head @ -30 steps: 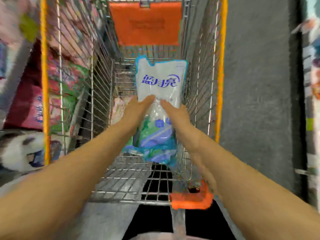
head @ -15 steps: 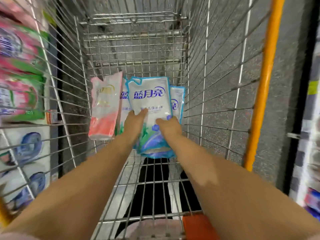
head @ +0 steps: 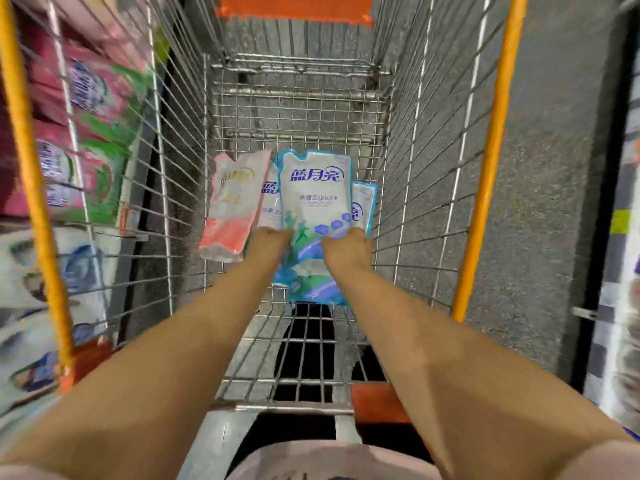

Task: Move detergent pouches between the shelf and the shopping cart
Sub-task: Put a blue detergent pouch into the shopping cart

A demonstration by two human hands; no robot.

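Detergent pouch [head: 315, 199] low in cart [head: 301, 109]; left hand [head: 268, 244] + right hand [head: 346, 249] grip its side edges.

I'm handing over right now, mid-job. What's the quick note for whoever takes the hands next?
Left hand: grips the top pouch at its lower left edge.
Right hand: grips the same pouch at its lower right edge.
Things: the top pouch sits over a left blue pouch and a right blue pouch at the far end of the cart. A pink pouch lies beside them on the left. The shelf is left of the cart.
Done: four pouches are in the cart.
Left: the top pouch is not yet released. Let go, then probably fetch the next one.
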